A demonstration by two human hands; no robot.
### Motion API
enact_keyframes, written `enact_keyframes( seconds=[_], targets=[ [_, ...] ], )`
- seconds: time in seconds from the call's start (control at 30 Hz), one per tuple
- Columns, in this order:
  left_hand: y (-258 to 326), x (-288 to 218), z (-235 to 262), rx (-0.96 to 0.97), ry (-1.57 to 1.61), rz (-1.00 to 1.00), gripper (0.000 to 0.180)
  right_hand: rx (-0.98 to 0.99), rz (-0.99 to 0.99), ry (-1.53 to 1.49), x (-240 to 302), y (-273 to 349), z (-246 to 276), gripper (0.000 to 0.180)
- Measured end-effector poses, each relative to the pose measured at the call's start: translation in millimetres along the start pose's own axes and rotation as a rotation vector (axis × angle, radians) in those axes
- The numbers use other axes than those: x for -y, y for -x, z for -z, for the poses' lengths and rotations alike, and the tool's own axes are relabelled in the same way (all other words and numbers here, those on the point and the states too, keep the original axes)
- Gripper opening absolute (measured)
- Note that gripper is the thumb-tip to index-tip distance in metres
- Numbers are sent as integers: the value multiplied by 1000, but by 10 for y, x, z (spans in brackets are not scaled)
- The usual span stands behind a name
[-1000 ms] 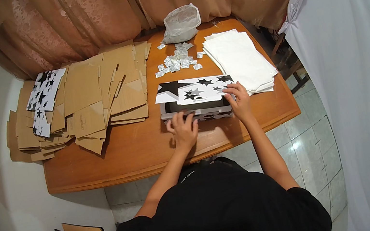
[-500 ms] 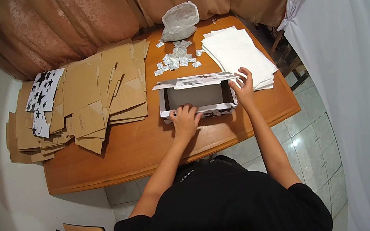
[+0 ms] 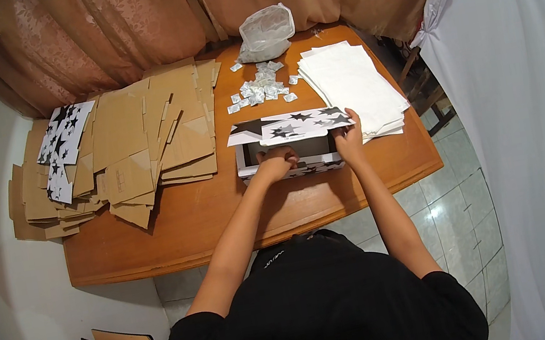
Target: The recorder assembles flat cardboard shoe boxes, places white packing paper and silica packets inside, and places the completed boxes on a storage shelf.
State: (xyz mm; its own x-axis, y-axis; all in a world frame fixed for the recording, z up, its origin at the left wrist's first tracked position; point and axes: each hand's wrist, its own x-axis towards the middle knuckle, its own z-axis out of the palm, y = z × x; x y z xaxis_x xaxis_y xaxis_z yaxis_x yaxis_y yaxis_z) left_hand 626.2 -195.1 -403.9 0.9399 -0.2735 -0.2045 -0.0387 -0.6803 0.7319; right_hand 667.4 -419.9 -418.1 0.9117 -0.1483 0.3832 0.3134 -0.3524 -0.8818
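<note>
A white cardboard box point(image 3: 315, 163) with black stars stands at the table's front. Its lid point(image 3: 287, 125) is tilted partly down over the opening, and the grey inside still shows below it. My right hand point(image 3: 350, 141) grips the lid at its right corner, with fingers on top of it and others hidden beneath. My left hand point(image 3: 276, 164) is over the front wall at the left, its fingers curled into the opening. Whether those fingers hold anything cannot be made out.
Flat brown cardboard pieces point(image 3: 125, 126) are stacked at the left, with a star-printed sheet point(image 3: 68, 132) on top. Behind the box lie several small white sachets point(image 3: 262, 89) and a clear plastic bag point(image 3: 266, 30). White paper sheets point(image 3: 348, 85) lie at the right.
The lid has swung forward and down toward me, showing more of its star print. My right hand has come closer and taken its corner; my left fingers have curled inward.
</note>
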Motion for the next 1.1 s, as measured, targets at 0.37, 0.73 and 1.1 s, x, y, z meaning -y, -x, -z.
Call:
enact_keyframes(
  seconds=[0.37,0.73,1.1],
  targets=[
    [588,-109,-208,-601,-344,-398,15,158,146,-94,149,113,299,60],
    [927,185,-675,-671,-538,-395,42,276,203,69,174,189,345,41],
    [924,209,-675,-628,-501,-230,53,268,327,627,824,379,184,40]
  ],
)
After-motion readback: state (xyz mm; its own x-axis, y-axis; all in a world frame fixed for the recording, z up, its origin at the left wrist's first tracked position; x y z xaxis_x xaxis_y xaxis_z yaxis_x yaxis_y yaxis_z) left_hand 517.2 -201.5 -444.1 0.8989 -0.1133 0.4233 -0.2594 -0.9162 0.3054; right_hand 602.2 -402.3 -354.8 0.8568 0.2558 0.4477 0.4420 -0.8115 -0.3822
